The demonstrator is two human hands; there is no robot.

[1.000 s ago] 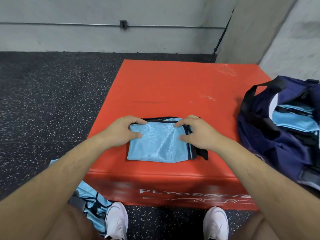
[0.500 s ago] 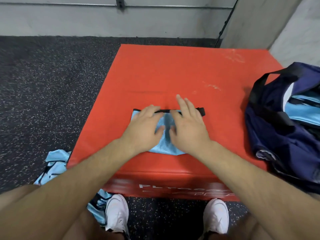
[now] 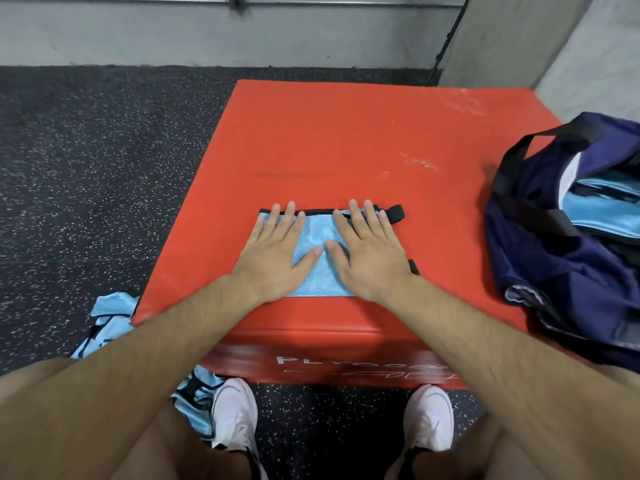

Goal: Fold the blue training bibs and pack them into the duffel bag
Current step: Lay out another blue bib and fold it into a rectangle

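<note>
A light blue training bib (image 3: 317, 239) with black trim lies folded into a small rectangle near the front of the red plyo box (image 3: 346, 143). My left hand (image 3: 277, 252) presses flat on its left half, fingers straight and spread. My right hand (image 3: 369, 252) presses flat on its right half the same way. The navy duffel bag (image 3: 561, 271) sits open at the box's right edge, with folded blue bibs (image 3: 602, 206) showing inside it. Several unfolded blue bibs (image 3: 110, 320) lie in a heap on the floor at my left foot.
The box stands on dark speckled rubber flooring (image 3: 86, 168) in front of a grey concrete wall (image 3: 138, 29). My white shoes (image 3: 235, 414) stand at the foot of the box. A black bag strap (image 3: 516, 157) arches over the box's right side.
The bib went from a wider fold held at its sides to a narrower one. Both hands then spread apart from the middle and now lie flat on it.
</note>
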